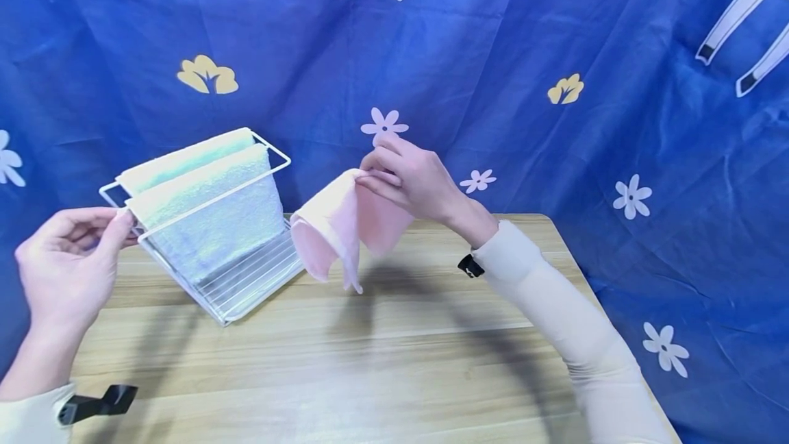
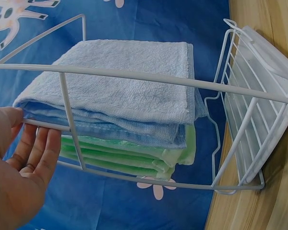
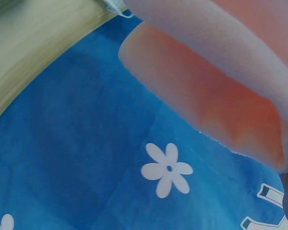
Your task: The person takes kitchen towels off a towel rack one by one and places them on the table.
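Observation:
A white wire towel rack (image 1: pixel 216 207) stands on the table at the left, with a folded light blue towel (image 2: pixel 129 76) and a folded green towel (image 2: pixel 110 155) hanging over its bars. My left hand (image 1: pixel 70 262) grips the near-left end of the rack, thumb over the blue towel's corner and fingers under the bar (image 2: pixel 45 125). To the right of the rack, my right hand (image 1: pixel 409 177) pinches a pink towel (image 1: pixel 329 225) by its upper edge. That towel hangs in the air in loose folds. It fills the upper right of the right wrist view, where the fingers are mostly hidden.
The rack's white tray base (image 1: pixel 255 286) rests on the wooden table (image 1: pixel 370 375). Behind and to the right of the table hangs a blue cloth (image 1: pixel 431 74) with flower and animal prints. A black strap (image 1: pixel 98 404) is on the left wrist.

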Motion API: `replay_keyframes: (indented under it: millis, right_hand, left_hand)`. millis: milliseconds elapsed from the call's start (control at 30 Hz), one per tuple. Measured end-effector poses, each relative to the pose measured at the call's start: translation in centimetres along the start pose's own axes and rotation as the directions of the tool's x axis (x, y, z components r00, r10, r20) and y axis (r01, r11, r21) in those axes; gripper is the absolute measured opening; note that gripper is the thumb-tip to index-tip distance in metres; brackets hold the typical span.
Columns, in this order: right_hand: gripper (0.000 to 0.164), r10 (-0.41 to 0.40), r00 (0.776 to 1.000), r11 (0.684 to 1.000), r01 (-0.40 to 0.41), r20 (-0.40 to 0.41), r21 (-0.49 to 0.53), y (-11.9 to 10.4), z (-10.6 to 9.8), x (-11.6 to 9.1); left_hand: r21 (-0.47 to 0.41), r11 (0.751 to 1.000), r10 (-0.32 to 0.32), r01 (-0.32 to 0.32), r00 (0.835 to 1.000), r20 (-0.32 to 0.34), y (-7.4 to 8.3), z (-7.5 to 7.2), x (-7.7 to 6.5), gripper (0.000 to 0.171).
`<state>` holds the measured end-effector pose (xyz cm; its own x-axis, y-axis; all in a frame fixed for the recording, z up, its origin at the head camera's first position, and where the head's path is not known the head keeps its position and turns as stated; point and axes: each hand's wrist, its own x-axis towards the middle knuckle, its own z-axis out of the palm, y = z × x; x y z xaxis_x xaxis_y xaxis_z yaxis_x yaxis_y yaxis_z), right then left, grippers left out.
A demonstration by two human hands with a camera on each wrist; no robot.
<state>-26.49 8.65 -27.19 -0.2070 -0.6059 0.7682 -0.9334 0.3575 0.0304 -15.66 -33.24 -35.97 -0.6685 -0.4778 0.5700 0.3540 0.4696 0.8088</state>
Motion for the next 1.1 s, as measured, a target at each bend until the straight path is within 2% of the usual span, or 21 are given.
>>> replay_keyframes:
  millis: [300,533,867,1100]
  right_hand:
    - [0.014,0.059,0.995,0.998,-0.057,0.076,-0.023,0.0,0.4,-2.0]
    - [0.015,0.105,0.988,0.993,-0.099,0.113,-0.062,-0.2,0.9,-3.1]
    - [0.016,0.186,0.968,0.979,-0.167,0.169,-0.121,-1.1,1.8,-5.3]
    - [0.017,0.231,0.952,0.970,-0.208,0.203,-0.127,-2.2,2.4,-6.5]
  left_hand:
    - [-0.010,1.000,-0.025,0.025,1.000,0.003,0.3,0.1,0.0,0.013]
    - [0.000,1.000,-0.013,0.013,1.000,0.003,0.2,0.1,0.1,0.013]
    - [-0.020,1.000,-0.017,0.017,1.000,0.005,0.3,0.2,0.2,0.012]
    - [-0.030,0.999,-0.013,0.013,1.000,0.008,0.3,0.2,0.3,0.012]
